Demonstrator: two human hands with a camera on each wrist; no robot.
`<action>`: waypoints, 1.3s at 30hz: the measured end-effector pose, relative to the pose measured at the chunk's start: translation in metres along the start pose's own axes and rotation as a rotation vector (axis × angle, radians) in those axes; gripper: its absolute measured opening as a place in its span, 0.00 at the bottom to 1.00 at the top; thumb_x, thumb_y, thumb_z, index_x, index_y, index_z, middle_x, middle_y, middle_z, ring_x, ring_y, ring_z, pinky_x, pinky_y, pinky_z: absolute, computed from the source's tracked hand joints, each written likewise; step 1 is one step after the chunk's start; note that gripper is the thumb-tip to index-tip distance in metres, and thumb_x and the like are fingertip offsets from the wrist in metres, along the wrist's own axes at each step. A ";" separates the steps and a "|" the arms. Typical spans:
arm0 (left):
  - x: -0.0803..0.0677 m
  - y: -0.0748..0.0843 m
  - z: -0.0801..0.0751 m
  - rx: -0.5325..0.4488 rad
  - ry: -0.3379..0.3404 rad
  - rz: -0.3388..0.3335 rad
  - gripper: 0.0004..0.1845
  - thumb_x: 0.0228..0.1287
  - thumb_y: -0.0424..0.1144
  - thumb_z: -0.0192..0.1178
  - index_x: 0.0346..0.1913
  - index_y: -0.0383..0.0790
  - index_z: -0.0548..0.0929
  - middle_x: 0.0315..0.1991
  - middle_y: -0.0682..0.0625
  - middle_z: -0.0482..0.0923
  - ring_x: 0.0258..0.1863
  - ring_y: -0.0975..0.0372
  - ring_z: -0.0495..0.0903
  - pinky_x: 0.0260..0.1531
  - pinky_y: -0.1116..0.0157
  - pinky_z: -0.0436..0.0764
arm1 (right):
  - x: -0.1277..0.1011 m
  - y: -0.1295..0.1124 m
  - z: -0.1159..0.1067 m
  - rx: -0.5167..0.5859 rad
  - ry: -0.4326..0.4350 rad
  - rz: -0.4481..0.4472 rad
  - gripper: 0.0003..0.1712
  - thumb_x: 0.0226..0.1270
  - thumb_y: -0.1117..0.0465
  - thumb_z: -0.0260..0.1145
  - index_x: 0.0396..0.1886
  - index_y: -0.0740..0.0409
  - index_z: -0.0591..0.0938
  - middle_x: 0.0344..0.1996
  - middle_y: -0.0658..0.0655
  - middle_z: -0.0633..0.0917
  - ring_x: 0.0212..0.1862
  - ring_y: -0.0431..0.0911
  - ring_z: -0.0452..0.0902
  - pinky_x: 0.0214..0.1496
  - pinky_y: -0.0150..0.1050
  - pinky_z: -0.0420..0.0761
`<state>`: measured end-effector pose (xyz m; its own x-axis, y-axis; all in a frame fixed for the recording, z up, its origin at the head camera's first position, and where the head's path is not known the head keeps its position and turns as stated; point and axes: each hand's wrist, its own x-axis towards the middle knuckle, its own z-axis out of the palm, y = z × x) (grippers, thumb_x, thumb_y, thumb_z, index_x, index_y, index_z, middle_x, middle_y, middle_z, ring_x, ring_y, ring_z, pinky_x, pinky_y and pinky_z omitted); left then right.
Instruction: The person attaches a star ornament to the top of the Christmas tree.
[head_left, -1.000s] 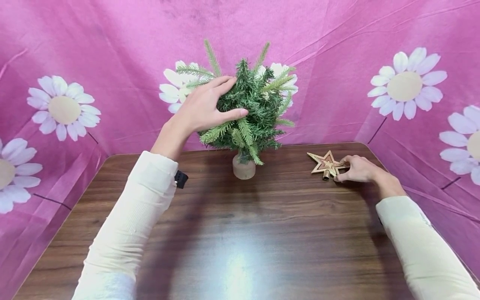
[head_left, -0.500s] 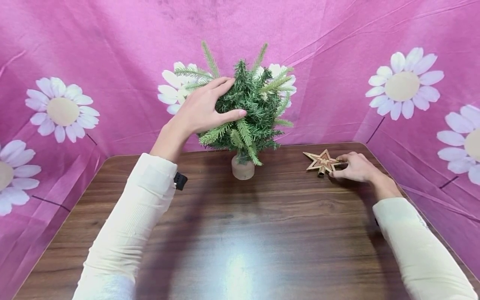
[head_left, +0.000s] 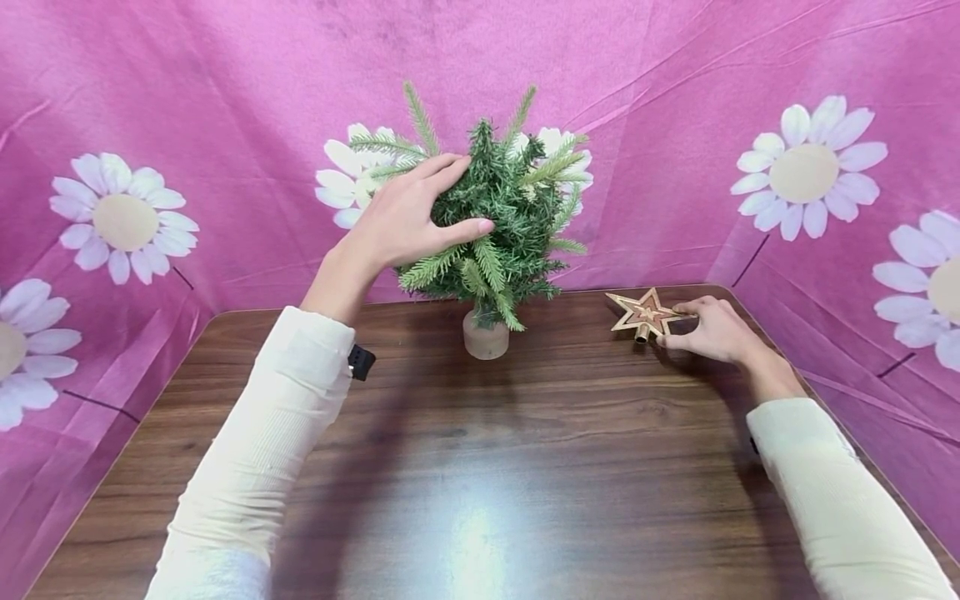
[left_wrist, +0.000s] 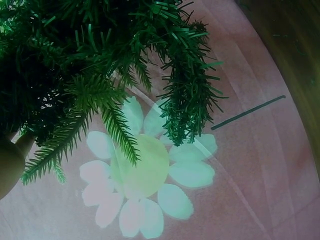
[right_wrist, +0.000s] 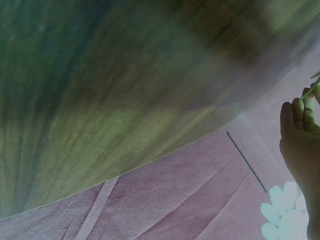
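Both arms wear long cream-coloured sleeves of finely ribbed knit, snug to the wrists, with plain cuffs. A small black clip-like piece [head_left: 362, 359] sticks out under the left cuff. The hands are bare, without rings or gloves.

- The small artificial fir tree [head_left: 498, 208] stands in its pot [head_left: 485, 335] on the tabletop [head_left: 480, 467], at 12 o'clock near the far edge.
- The left hand [head_left: 408, 217] rests on the tree's branches on their 9 o'clock side.
- The star tree topper [head_left: 643, 312] sits at 2 o'clock, right of the pot and well apart from it.
- The right hand [head_left: 712, 331] pinches the star from its 3 o'clock side.
- The daisy-print backdrop [head_left: 675, 125] rises behind and beside the tabletop.
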<state>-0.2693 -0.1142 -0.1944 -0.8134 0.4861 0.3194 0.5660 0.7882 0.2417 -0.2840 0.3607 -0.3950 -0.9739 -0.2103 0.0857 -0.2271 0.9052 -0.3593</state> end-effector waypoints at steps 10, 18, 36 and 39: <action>0.001 0.000 0.000 0.000 0.005 -0.002 0.50 0.64 0.71 0.55 0.81 0.48 0.56 0.81 0.51 0.51 0.78 0.51 0.54 0.74 0.44 0.55 | 0.006 -0.015 -0.004 -0.010 0.062 -0.039 0.47 0.54 0.42 0.76 0.61 0.75 0.78 0.58 0.80 0.75 0.63 0.75 0.64 0.65 0.68 0.65; 0.001 0.000 0.001 -0.003 0.017 0.011 0.50 0.64 0.71 0.55 0.81 0.47 0.57 0.81 0.52 0.52 0.78 0.52 0.55 0.74 0.45 0.55 | 0.006 -0.026 -0.009 -0.012 0.088 -0.060 0.45 0.54 0.43 0.76 0.61 0.74 0.79 0.56 0.78 0.75 0.59 0.73 0.66 0.60 0.66 0.68; 0.001 -0.002 0.001 0.011 0.014 0.012 0.50 0.64 0.72 0.55 0.81 0.48 0.56 0.81 0.52 0.52 0.77 0.52 0.55 0.74 0.45 0.57 | 0.005 -0.047 -0.030 -0.005 0.201 -0.124 0.38 0.53 0.48 0.76 0.57 0.70 0.82 0.53 0.76 0.77 0.54 0.70 0.67 0.52 0.62 0.70; 0.001 -0.002 0.002 0.018 0.018 0.016 0.51 0.63 0.72 0.55 0.81 0.47 0.57 0.80 0.52 0.52 0.77 0.52 0.55 0.74 0.46 0.57 | 0.005 -0.051 -0.033 -0.007 0.214 -0.131 0.37 0.52 0.49 0.76 0.57 0.69 0.82 0.52 0.75 0.76 0.53 0.69 0.66 0.50 0.61 0.69</action>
<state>-0.2717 -0.1147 -0.1960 -0.8018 0.4918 0.3395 0.5760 0.7872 0.2201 -0.2770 0.3253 -0.3457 -0.9134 -0.2431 0.3265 -0.3502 0.8782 -0.3257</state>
